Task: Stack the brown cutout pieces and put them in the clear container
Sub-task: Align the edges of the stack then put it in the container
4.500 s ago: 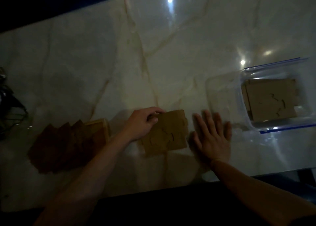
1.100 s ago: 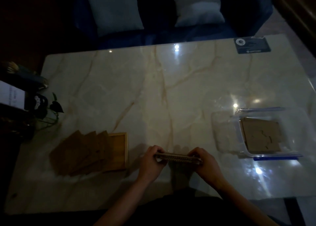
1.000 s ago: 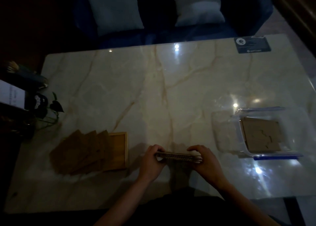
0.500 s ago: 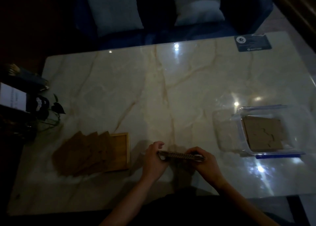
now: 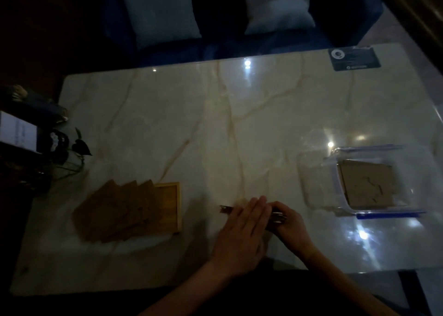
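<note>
A thin stack of brown cutout pieces stands on edge near the table's front edge. My right hand grips its right end. My left hand lies flat against the stack's near face with the fingers together, hiding most of it; only the left end shows. To the right stands the clear container with blue clips, and brown cutout pieces lie flat inside it. At the left, several more brown pieces are fanned over a shallow wooden tray.
The marble table is glossy with light glare. A dark card lies at its far right corner. A small plant and dark objects crowd the left edge. A blue sofa with pale cushions stands beyond the table.
My left hand has left the stack's left end and now lies flat over its near face. The stack stays on edge in my right hand.
</note>
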`<state>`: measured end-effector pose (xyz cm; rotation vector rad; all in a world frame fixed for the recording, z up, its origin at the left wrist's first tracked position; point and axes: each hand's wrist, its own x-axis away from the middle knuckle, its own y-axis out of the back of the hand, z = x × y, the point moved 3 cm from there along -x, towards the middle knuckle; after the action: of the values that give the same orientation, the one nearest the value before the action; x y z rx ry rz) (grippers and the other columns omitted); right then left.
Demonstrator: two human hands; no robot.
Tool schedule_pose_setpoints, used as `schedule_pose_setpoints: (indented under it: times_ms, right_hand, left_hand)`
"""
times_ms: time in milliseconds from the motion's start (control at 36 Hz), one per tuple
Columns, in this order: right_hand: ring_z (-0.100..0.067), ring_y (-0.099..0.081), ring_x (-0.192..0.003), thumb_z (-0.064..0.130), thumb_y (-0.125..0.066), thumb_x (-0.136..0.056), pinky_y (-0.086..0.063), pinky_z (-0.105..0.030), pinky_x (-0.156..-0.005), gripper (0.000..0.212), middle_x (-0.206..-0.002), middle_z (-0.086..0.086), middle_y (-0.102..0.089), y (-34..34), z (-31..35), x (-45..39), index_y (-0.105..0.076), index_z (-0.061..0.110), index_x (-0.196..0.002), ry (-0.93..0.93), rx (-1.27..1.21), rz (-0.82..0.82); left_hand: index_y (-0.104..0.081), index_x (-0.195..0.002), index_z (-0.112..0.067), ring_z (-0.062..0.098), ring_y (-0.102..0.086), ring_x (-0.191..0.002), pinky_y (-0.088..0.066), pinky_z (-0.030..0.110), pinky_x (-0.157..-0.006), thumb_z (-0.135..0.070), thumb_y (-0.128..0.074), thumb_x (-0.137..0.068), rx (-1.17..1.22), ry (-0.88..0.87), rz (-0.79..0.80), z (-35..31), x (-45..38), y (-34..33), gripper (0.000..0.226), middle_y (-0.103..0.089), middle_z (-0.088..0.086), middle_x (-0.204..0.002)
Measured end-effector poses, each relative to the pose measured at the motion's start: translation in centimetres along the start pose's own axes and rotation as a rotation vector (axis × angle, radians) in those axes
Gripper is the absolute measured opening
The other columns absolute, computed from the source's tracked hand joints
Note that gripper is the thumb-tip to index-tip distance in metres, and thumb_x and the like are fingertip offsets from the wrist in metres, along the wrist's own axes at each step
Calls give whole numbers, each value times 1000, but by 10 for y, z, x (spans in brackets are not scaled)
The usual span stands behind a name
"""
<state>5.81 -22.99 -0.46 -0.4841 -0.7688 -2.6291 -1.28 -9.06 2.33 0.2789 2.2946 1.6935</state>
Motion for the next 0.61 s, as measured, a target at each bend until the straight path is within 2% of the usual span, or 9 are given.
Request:
schedule_pose_setpoints:
  times_ms: [56,83,194,250,361,444,528,611]
  right_hand:
    - [-6,-70,-83,16,-85,-64,-56,-38,-81,36,-86,9,-75,-1,-1,0,-67,42,-82,-12,31,3]
    - [-5,-70,-82,17,-85,-64,-56,-38,-81,35,-86,9,-75,-2,-1,0,-68,41,-83,-15,26,7]
    - [-18,-72,-85,17,-86,-67,-57,-49,-82,29,-87,2,-76,-1,-4,3,-71,34,-86,-31,-60,-4]
    - [-21,-73,-86,16,-86,-67,-56,-51,-83,30,-87,0,-76,-1,-4,4,-71,33,-86,-25,-68,-16]
    - [-16,-71,-87,16,-89,-63,-56,-46,-85,34,-90,1,-75,-3,-4,4,-72,27,-90,-25,-20,-19]
    - [-14,-71,-89,17,-88,-63,-56,-45,-87,36,-93,1,-75,-4,-3,4,-73,24,-95,-25,-15,-7]
    - [-19,-72,-91,14,-88,-65,-55,-49,-88,34,-93,-3,-76,-4,-3,4,-73,22,-94,-35,-60,-21]
    - [-20,-72,-87,15,-88,-63,-56,-50,-85,31,-89,-1,-76,-4,-1,3,-73,27,-87,-29,-77,-46]
  left_hand:
    - [-38,-145,-11,24,-32,-142,-34,43,-113,-29,-57,-78,-78,20,126,-2,-2,-2,72,-22,8,-156]
    - [-38,-145,-11,25,-32,-142,-36,45,-112,-29,-55,-78,-81,42,152,-2,-3,0,72,-24,9,-155]
    - [-13,-153,-13,26,-13,-148,-19,46,-119,-32,-50,-82,29,93,45,-7,-6,13,82,-16,9,-161]
    - [-8,-153,-13,27,-11,-149,-14,45,-119,-29,-50,-82,51,104,3,-7,-7,16,84,-14,10,-161]
    - [-26,-149,-9,28,-18,-146,-16,42,-115,-28,-43,-79,-87,94,188,3,-5,1,75,-26,12,-157]
    - [-28,-148,-8,27,-21,-145,-16,46,-117,-26,-42,-79,-85,113,245,6,-4,-10,73,-32,11,-155]
    - [-22,-150,-9,27,-16,-147,-18,49,-118,-27,-40,-79,-52,127,223,7,-8,-13,75,-26,11,-157]
    - [-10,-153,-14,25,-5,-149,-9,47,-120,-30,-44,-81,76,130,131,13,-5,-4,81,-8,5,-162]
